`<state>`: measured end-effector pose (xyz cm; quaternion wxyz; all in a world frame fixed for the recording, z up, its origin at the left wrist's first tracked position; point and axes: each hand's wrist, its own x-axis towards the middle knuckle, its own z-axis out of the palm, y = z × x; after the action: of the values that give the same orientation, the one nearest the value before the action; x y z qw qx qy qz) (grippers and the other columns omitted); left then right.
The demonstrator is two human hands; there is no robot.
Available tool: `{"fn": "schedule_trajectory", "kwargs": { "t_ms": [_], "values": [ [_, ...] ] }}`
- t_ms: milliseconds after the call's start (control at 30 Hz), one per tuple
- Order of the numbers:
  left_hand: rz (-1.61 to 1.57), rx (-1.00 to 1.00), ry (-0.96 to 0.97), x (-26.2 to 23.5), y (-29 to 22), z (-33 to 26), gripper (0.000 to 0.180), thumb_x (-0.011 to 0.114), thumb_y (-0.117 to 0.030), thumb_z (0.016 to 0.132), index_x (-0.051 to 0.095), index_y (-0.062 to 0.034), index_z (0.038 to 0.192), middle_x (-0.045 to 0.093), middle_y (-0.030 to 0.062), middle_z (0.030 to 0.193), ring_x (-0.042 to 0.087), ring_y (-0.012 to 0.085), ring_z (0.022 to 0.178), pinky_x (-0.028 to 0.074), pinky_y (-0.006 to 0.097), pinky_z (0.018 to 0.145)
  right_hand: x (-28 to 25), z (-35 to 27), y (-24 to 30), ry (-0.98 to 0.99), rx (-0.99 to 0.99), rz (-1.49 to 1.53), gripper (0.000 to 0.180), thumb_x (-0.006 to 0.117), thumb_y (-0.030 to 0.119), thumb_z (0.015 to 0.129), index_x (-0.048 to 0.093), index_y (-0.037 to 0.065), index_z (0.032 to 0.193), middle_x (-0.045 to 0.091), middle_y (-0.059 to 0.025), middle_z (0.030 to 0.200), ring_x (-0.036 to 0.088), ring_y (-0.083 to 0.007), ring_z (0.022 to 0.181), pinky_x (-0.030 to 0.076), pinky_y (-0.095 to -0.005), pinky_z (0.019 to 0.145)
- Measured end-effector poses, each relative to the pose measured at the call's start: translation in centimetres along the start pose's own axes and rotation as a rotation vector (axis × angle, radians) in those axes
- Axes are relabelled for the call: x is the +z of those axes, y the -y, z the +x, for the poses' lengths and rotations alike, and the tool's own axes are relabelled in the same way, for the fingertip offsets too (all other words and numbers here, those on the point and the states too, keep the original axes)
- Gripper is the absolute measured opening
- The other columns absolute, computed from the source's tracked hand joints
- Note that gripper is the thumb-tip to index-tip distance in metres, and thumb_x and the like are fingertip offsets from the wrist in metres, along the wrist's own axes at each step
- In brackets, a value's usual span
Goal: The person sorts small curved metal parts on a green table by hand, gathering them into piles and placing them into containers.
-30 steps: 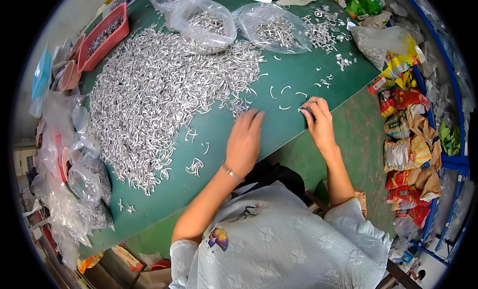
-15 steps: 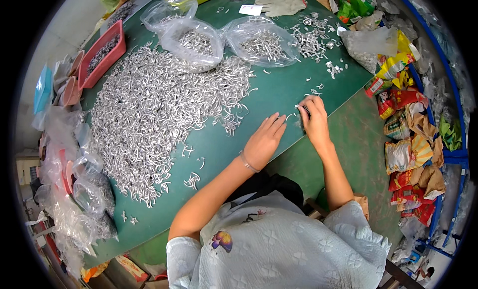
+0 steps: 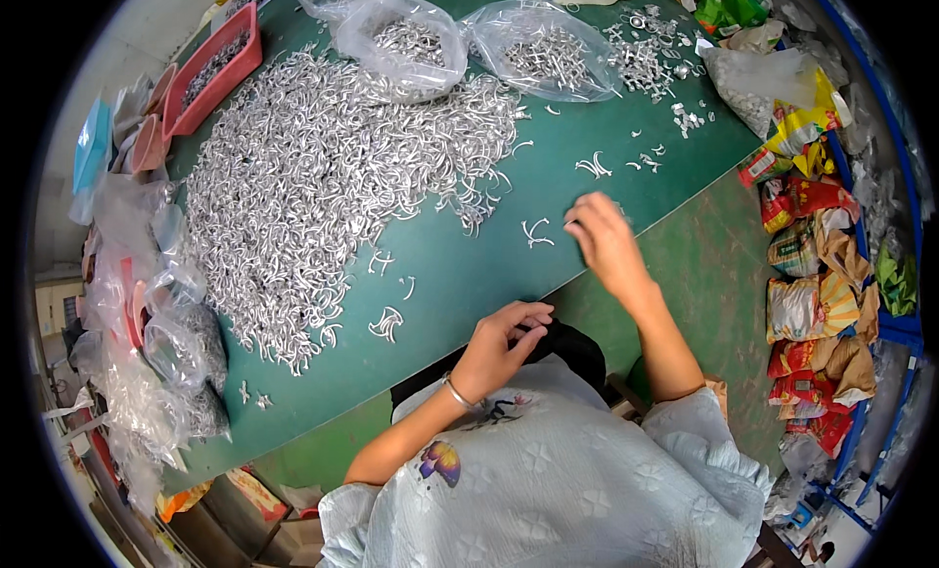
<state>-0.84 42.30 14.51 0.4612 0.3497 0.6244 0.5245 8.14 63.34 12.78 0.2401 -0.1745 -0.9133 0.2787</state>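
Note:
Small curved silver metal pieces form a large pile [image 3: 323, 196] over the left and middle of the green table [image 3: 469, 294]. My left hand [image 3: 501, 351] hangs at the table's near edge, its fingers curled in; what they hold, if anything, is hidden. Slightly blurred, my right hand [image 3: 608, 243] is over the table near its right edge, fingers bent and drawn together. I cannot make out anything in them. Just left of its fingertips lies a small cluster of curved metal pieces [image 3: 536, 234]. Farther off is another small cluster [image 3: 593, 165].
Two clear plastic bags [image 3: 406, 45] [image 3: 548, 55] of metal pieces stand at the back. Loose small parts [image 3: 641, 65] lie to their right. A red tray [image 3: 210, 71] sits at the far left. Colourful packets [image 3: 807, 309] fill a blue rack on the right.
My left hand has drawn back from the table to its near edge and curled. My right hand has shifted slightly. Small clusters of curved pieces now show on the table near it.

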Motion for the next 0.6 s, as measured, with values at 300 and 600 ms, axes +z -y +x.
{"fn": "schedule_trajectory", "kwargs": {
  "t_ms": [300, 600],
  "values": [
    [0.675, 0.372, -0.391, -0.9, -0.4, 5.0, 0.033, 0.066, 0.002, 0.08, 0.062, -0.0007, 0.113, 0.058, 0.015, 0.108, 0.055, 0.0347, 0.098, 0.046, 0.042, 0.087, 1.0, 1.9, 1.3, 0.173, -0.065, 0.039, 0.018, 0.064, -0.001, 0.082, 0.061, 0.0, 0.099, 0.054, -0.0129, 0.096, 0.056, -0.0333, 0.095, 0.047, -0.0418, 0.08],
    [0.808, 0.388, -0.37, -1.5, 0.9, 7.1, 0.028, 0.068, -0.001, 0.078, 0.061, -0.002, 0.105, 0.055, 0.0141, 0.106, 0.055, 0.0329, 0.097, 0.046, 0.042, 0.083, -0.1, 0.9, 0.9, 0.126, -0.093, -0.001, 0.015, 0.066, 0.0, 0.083, 0.059, 0.0, 0.096, 0.055, -0.0123, 0.095, 0.057, -0.032, 0.089, 0.046, -0.0401, 0.076]
  ]
}}
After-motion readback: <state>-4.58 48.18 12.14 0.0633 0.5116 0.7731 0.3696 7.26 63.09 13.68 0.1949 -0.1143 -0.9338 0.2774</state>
